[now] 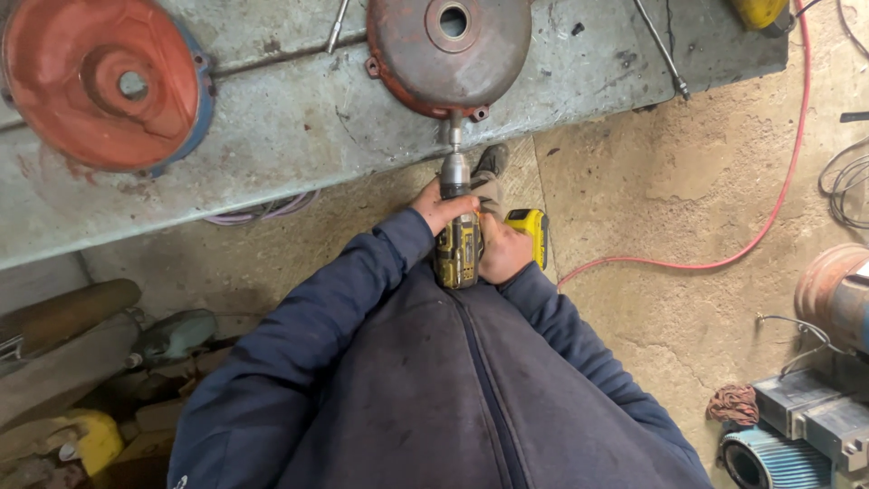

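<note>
Drill [457, 243] in both my hands, yellow and black, pointing away from my chest toward the bench [299, 136]. Its socket [453, 136] meets the near rim of the rusty cover [450, 52], right at a bolt lug on the edge that overhangs the bench front. I cannot tell whether the socket is seated on a bolt head; the joint is too small to read.

My left hand [442, 206] is closed over the front of the drill body, fingers wrapped across the top just behind the chuck. My right hand [502, 254] is curled shut round the grip, with the yellow battery [530, 232] showing just beyond the knuckles. Both sleeves are dark blue, and the drill sits close against my jacket.

The cover is a round domed disc with a hole at its centre, lying flat on the grey metal bench. Well to its left on the same bench lies a second disc [104, 81], brighter orange-red with a blue rim, also with a central hole. Two thin steel rods lie on the bench, one [338, 25] left of the cover, one [661, 50] to its right.

Below the bench is a bare concrete floor [688, 181]. A red cable [769, 217] curves across it on my right, running up toward the bench corner. At far right a motor [797, 435] with a blue finned end stands by a rust-coloured drum [837, 290]. To my left, clutter lies beside the bench, including a brown tube [68, 312].
</note>
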